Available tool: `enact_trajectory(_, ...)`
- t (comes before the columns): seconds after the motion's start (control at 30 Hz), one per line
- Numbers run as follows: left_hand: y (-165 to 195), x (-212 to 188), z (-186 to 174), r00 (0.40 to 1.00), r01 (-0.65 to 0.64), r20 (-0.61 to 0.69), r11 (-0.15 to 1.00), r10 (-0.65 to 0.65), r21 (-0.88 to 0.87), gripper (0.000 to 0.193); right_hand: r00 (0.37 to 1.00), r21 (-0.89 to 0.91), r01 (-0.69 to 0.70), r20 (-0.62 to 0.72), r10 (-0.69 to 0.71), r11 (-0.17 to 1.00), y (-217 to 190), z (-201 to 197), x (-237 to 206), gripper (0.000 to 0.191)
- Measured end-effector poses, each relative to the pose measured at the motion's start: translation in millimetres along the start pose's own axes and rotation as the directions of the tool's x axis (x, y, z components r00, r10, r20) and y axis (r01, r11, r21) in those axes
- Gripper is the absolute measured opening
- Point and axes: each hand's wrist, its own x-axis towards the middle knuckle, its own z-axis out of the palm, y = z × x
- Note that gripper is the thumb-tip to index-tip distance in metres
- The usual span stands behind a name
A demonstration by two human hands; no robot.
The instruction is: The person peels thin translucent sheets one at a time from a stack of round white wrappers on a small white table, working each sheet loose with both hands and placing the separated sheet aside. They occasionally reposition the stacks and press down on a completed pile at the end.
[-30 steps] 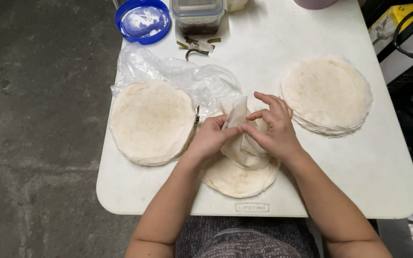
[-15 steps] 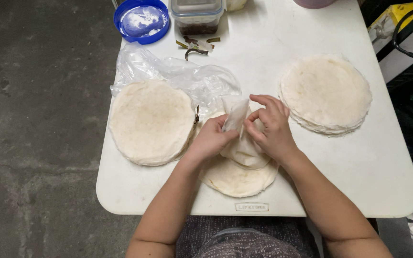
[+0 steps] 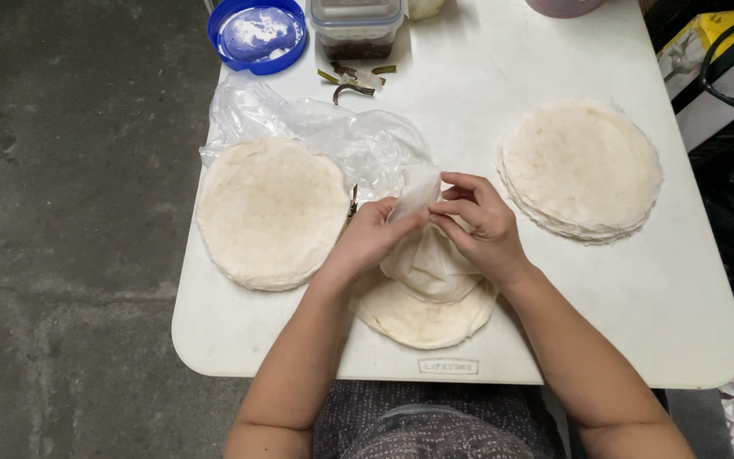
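A thin round wrapper (image 3: pixel 429 259) is lifted and crumpled at the near middle of the white table (image 3: pixel 690 323), held above a small stack of flat wrappers (image 3: pixel 422 319) that lies near the table's near edge. The left hand (image 3: pixel 367 240) pinches the raised sheet at its upper left, fingers closed on the edge, and the right hand (image 3: pixel 482 225) grips it from the right with fingertips drawn together on the same fold, so both hands are clamped on the one sheet and almost touch each other. To the left lies a large pile of wrappers (image 3: pixel 272 211), flat and round, with a crumpled clear plastic bag (image 3: pixel 333 136) just beyond it, reaching toward the hands. To the right, well apart, sits another pile of wrappers (image 3: pixel 581 168) with ragged edges. At the far edge stand a blue round lid (image 3: pixel 257 34) and a clear plastic container (image 3: pixel 357 25), with small dark scraps (image 3: pixel 352 81) near them.
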Motion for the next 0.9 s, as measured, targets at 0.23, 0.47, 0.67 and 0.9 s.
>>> enact_trajectory(0.23, 6, -5, 9, 0.980, -0.086, -0.149, 0.956, 0.132, 0.281, 0.043, 0.994, -0.101, 0.112, 0.020, -0.110, 0.989, -9, -5, 4, 0.021)
enact_trajectory(0.47, 8, -7, 8, 0.978, -0.106, -0.146, 0.958, 0.149, 0.268, 0.037, 0.981, -0.155, 0.195, 0.046, -0.190, 0.969, -12, -13, 8, 0.018)
enact_trajectory(0.67, 6, -4, 7, 0.989, -0.083, -0.105, 0.975, 0.107, 0.206, 0.040, 0.963, -0.182, 0.268, 0.085, -0.257, 0.946, -12, -15, 10, 0.020)
enact_trajectory(0.9, 4, -3, 5, 0.983, -0.116, -0.114, 0.963, 0.147, 0.244, 0.041, 0.937, -0.191, 0.331, 0.182, -0.298, 0.924, -10, -16, 11, 0.025)
